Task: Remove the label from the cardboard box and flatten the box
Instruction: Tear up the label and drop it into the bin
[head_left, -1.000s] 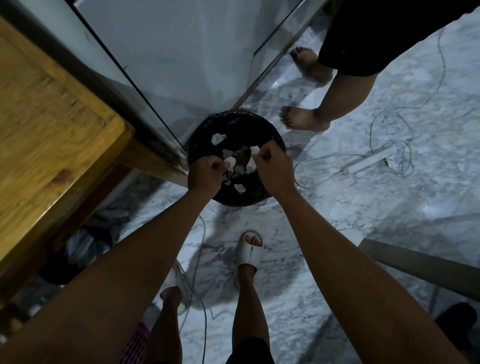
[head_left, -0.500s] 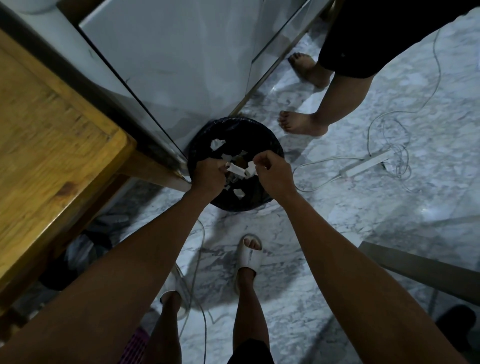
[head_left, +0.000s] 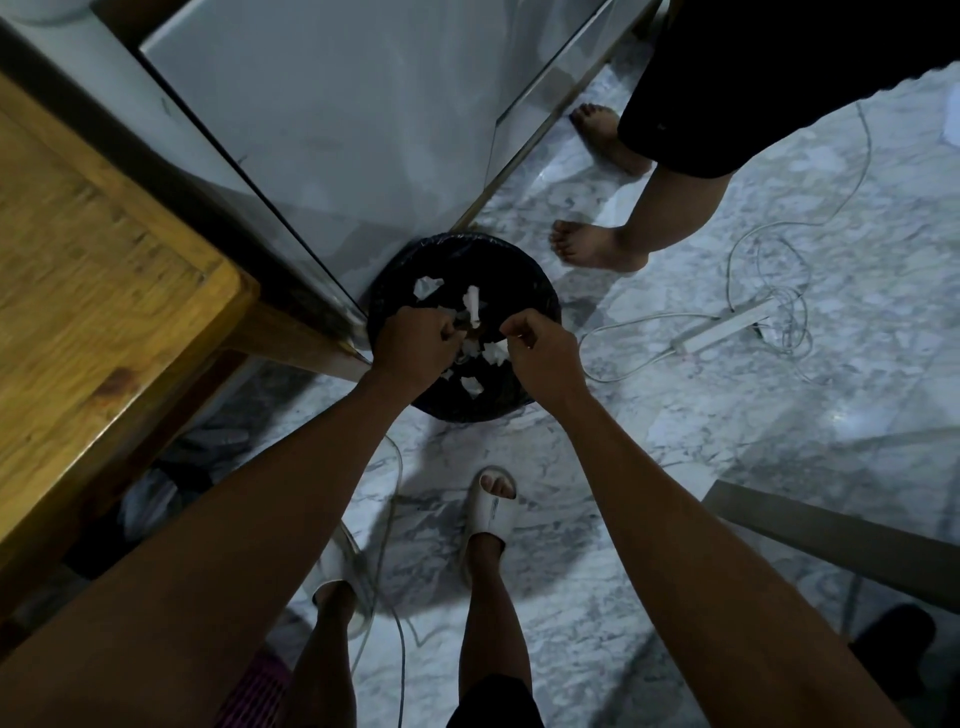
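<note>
Both hands over the bin. My left hand is closed in a fist, pinching a small white strip of label that sticks up past the knuckles, pale, narrow, torn at the edges. My right hand is curled too, thumb and forefinger pressed together; can't tell if anything is between them. The two hands are near each other, not touching.

Cardboard box: not in view from the head camera, only label bits.

Bin: round, lined with a glossy black bag, on the floor against the corner of the white cabinet. Inside it, several ragged white label scraps scattered on the black liner, one near the far rim, others under and between my hands, one toward the near side.

Floor is polished white-grey marble, reflective. Wooden table on my left, visible grain, rounded corner. White power strip with looped thin cables lies to the right of the bin. My foot in a pale slide sandal just short of the bin. A second person's bare feet stand beyond the bin, right side.
</note>
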